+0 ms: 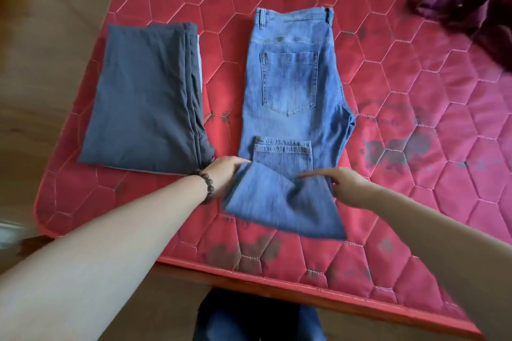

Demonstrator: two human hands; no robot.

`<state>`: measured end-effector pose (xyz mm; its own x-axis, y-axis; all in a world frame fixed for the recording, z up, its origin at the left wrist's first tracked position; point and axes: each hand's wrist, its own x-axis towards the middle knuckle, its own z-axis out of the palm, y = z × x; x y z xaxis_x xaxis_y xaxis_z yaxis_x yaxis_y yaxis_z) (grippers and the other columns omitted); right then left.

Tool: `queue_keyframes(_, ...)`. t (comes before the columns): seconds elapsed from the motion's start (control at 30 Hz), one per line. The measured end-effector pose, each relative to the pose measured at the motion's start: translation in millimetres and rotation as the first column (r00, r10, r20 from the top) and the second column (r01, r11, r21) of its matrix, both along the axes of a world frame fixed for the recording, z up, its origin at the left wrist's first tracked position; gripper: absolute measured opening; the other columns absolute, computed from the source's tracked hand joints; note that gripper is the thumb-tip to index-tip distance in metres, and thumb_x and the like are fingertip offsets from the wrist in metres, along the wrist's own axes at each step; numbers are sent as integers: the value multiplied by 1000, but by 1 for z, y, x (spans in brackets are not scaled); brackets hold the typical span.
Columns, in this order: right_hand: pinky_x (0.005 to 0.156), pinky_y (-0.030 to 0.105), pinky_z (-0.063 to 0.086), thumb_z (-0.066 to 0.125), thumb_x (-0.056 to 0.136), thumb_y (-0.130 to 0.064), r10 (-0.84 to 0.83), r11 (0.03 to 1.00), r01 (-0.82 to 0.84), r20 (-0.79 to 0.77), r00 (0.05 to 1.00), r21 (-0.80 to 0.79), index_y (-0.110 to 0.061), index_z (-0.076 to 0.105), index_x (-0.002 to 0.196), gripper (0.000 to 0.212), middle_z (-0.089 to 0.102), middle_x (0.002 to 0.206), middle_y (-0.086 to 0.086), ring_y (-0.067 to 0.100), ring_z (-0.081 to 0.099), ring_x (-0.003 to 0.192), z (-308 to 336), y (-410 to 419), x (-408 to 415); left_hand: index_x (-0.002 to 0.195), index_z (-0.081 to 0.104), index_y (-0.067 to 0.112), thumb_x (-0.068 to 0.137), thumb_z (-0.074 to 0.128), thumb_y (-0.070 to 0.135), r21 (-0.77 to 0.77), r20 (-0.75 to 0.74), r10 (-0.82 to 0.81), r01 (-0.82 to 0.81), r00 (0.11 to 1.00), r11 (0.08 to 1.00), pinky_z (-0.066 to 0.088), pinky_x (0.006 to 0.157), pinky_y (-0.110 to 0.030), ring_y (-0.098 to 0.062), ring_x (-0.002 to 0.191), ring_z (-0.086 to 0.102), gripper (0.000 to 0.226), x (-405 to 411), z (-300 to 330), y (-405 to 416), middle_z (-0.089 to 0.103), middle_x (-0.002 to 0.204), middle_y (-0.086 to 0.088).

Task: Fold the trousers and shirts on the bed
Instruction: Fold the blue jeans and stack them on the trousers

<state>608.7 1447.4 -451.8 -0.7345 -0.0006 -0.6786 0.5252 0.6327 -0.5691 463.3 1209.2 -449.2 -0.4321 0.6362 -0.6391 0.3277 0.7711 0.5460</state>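
Blue denim jeans [293, 86] lie mid-mattress, long axis running away from the person, waistband far, back pocket up, hems doubled back. Left hand [224, 174] grips the near fold's left edge; right hand [343, 185] rests flat, fingers extended, on its right. Folded grey trousers [144, 99] lie left on the red quilted mattress [415, 147].
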Motion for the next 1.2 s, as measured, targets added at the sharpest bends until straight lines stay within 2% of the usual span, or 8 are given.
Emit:
queue_keyframes(0.03, 88, 28, 46, 43, 88, 7, -17, 1000, 17, 64, 998, -7, -20, 62, 123, 48, 66, 120, 6, 7, 53, 98, 13, 3, -5, 79, 56, 10, 90, 48, 2, 5, 25, 32, -32, 999, 999, 47, 70, -24, -7, 65, 57, 16, -1, 7, 2, 61, 70, 4)
queue_keyframes(0.1, 75, 38, 48, 54, 95, -10, -88, 996, 89, 72, 993, -10, -9, 66, 101, 14, 69, 96, 15, 14, 54, 80, 33, 14, -14, 87, 55, 19, 97, 51, 13, -5, -21, 74, -74, 997, 997, 42, 76, -23, -8, 76, 58, 11, -6, 26, 5, 58, 78, 7)
queue_keyframes(0.17, 74, 43, 49, 58, 93, -33, -224, 974, 224, 17, 975, -18, 0, 63, 87, 34, 65, 79, 20, 19, 54, 73, 49, 28, -28, 107, 64, 14, 96, 54, 33, 117, 86, 290, -299, 953, 947, 43, 92, -27, -17, 103, 62, 25, -18, 38, 17, 68, 103, 1)
queue_keyframes(0.3, 63, 32, 45, 54, 91, -50, -473, 880, 474, -111, 874, -20, -2, 61, 94, 49, 58, 75, 1, 16, 52, 65, 43, 56, -74, 92, 66, 14, 88, 46, 63, 196, 109, 619, -627, 778, 754, 40, 82, -28, -16, 90, 60, 53, -62, 29, 52, 67, 91, 6)
queue_keyframes(0.5, 48, 18, 34, 59, 91, -41, -549, 827, 555, -83, 831, 92, -19, 51, 100, 25, 56, 81, -4, 6, 50, 62, -23, 59, -101, 101, 59, 15, 91, 60, 37, 147, 217, 680, -712, 700, 686, 48, 83, -40, -29, 86, 63, 23, -76, -30, 68, 67, 93, -9)
queue_keyframes(0.7, 73, 28, 41, 57, 93, -34, -697, 702, 712, -182, 693, 21, -21, 49, 128, 38, 59, 106, 4, 22, 55, 89, -45, 65, -109, 122, 56, 18, 86, 68, 23, 236, 187, 726, -748, 661, 620, 56, 85, -42, -18, 86, 69, 39, -85, -48, 79, 70, 97, -3)
queue_keyframes(0.97, 69, 31, 46, 58, 93, -33, -667, 737, 675, -199, 718, -36, -23, 55, 111, 21, 67, 87, 4, 26, 62, 78, -49, 79, -128, 99, 69, 8, 86, 66, 14, 314, 197, 736, -753, 648, 579, 54, 84, -46, -30, 90, 68, 14, -118, -62, 104, 72, 93, -9)
queue_keyframes(1.2, 53, 19, 36, 52, 95, -18, -576, 730, 683, -507, 641, 35, -13, 48, 94, 7, 54, 76, 6, 20, 44, 65, -45, 82, -153, 84, 61, 7, 89, 60, 10, 503, -47, 817, -693, 575, 517, 35, 59, -20, -16, 69, 54, 6, -122, -53, 126, 60, 73, 4)
